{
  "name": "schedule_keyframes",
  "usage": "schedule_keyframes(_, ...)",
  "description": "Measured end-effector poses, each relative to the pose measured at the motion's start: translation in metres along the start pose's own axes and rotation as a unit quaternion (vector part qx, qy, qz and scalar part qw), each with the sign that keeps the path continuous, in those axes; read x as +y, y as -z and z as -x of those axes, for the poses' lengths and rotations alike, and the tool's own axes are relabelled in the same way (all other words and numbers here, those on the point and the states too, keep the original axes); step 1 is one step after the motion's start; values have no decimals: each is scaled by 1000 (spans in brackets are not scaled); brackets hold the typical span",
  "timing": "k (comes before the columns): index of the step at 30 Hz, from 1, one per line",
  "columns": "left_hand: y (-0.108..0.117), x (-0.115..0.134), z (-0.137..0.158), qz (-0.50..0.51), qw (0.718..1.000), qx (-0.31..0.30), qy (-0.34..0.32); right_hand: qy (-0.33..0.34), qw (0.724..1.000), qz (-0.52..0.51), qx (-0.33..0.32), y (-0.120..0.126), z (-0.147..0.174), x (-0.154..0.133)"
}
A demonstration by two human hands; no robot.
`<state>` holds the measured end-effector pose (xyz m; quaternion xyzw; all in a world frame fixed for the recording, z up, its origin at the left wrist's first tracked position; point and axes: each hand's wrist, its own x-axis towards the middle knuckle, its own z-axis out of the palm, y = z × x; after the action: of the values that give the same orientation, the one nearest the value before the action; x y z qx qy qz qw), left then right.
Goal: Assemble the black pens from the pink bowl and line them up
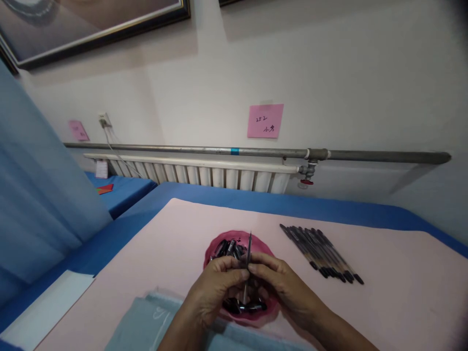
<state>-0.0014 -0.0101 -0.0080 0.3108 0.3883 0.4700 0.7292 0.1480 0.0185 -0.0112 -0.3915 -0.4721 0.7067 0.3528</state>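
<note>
Your left hand (215,287) and right hand (283,285) both pinch one thin dark plastic pen (248,258), held upright over the shallow red plastic bowl of dark pen parts (219,246) on the pink table mat (383,292). It looks light, stiff and slick, probably bendable at the tip: grip mid-barrel with fingertips. A row of finished black pens (321,253) lies well to the right.

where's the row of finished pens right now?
In the head view, the row of pens lies on the pink mat, to the right of the red bowl and beyond the right hand.
</note>
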Motion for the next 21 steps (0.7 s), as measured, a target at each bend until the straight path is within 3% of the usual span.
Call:
schedule_keyframes(3, 0, 1, 0, -21, 1000, 5, -6, -2, 999, -35, -6, 2, -1, 1)
schedule_keyframes(8, 11, 14, 0, -79, 987, 125, -60, -4, 992, -106, 66, 4, 2, -8)
schedule_keyframes(13, 26, 22, -1, -143, 969, 172, -107, 1, 989, -103, 110, 13, 4, -13)
schedule_keyframes(16, 32, 21, -2, -237, 944, 189, -133, 12, 988, -94, 124, 20, 2, -14)
schedule_keyframes(21, 40, 20, -2, -399, 864, 248, -180, 17, 984, -78, 158, 23, -1, -15)
